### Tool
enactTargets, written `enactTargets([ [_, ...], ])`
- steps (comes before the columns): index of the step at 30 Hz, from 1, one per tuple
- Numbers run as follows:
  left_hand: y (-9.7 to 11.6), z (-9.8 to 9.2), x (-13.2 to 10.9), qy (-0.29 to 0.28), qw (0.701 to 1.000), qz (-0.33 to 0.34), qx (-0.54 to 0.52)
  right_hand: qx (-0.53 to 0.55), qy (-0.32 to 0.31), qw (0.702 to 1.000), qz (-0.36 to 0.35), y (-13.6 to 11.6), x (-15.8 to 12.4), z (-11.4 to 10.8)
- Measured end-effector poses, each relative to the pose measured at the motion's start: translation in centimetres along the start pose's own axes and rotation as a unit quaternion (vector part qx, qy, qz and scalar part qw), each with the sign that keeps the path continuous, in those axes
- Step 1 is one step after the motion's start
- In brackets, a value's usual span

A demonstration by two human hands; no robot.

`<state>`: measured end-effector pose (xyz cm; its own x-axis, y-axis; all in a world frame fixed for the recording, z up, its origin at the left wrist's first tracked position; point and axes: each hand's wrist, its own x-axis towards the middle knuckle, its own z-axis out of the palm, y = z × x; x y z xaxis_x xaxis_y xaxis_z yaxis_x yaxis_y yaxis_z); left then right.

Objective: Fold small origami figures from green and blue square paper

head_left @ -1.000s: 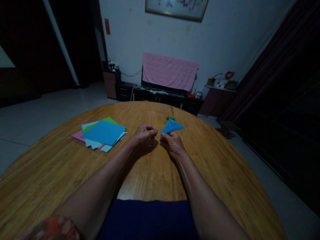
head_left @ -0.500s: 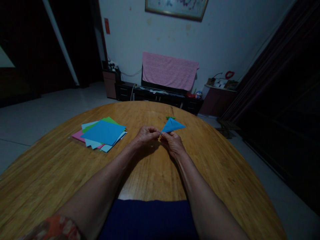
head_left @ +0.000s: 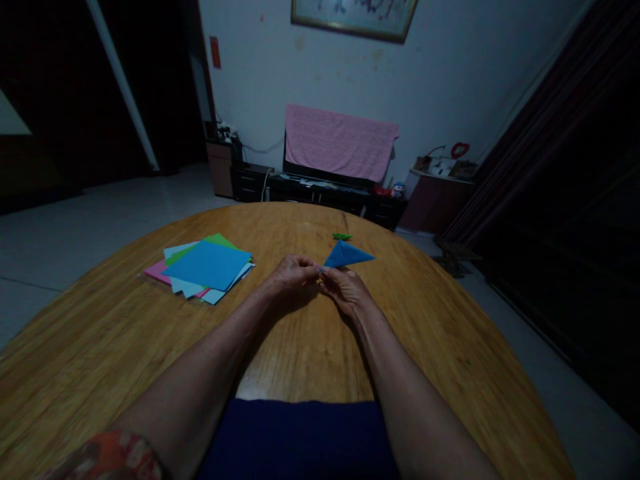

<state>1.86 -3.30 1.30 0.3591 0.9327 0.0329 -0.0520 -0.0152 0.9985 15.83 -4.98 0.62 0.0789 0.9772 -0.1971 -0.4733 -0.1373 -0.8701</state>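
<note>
A blue sheet of paper folded into a triangle is held above the table, its lower left corner between my hands. My left hand pinches that corner from the left, its fingertips closed. From the right, my right hand grips the lower edge close to the same corner, thumb on the paper. The fingertips of both hands almost meet there. Just beyond the blue triangle lies a small folded green paper piece.
A fanned stack of coloured paper sheets, blue on top, lies left of my hands. All this rests on a round wooden table. Beyond it stand a low black cabinet and a screen covered by a pink cloth.
The folded blue paper has tilted and dipped slightly, its right tip shifting a little right and down. More of the green piece behind it shows. Both hands keep their hold.
</note>
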Motion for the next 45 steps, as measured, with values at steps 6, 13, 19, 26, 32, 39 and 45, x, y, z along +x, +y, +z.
enactTargets([
  [6, -0.5, 0.0, 0.2, -0.016, 0.999, -0.006, -0.042, 0.065, -0.023, 0.995, 0.066, -0.3, 0.2, -0.2],
  [13, 0.8, 0.1, -0.4, -0.027, 0.999, -0.024, -0.032, 0.098, -0.045, 0.990, 0.093, -0.2, 0.4, -0.5],
  [19, 1.2, -0.1, -0.2, -0.044, 0.998, -0.035, -0.014, 0.082, -0.065, 0.991, 0.089, -0.1, 0.6, -0.7],
  [26, 1.3, -0.4, -0.3, -0.057, 0.998, -0.025, 0.002, 0.088, -0.075, 0.987, 0.111, -0.1, 0.4, -0.5],
  [32, 1.4, -0.8, -0.2, -0.067, 0.997, -0.042, -0.007, 0.092, -0.112, 0.983, 0.115, -0.4, -0.3, -0.3],
  [39, 1.2, -1.0, 0.1, -0.054, 0.997, -0.050, 0.008, 0.062, -0.074, 0.991, 0.089, -0.4, 0.0, -0.6],
  [45, 1.2, -0.5, -0.4, -0.017, 0.999, -0.044, -0.014, 0.058, -0.045, 0.994, 0.078, -0.4, 0.1, -0.2],
])
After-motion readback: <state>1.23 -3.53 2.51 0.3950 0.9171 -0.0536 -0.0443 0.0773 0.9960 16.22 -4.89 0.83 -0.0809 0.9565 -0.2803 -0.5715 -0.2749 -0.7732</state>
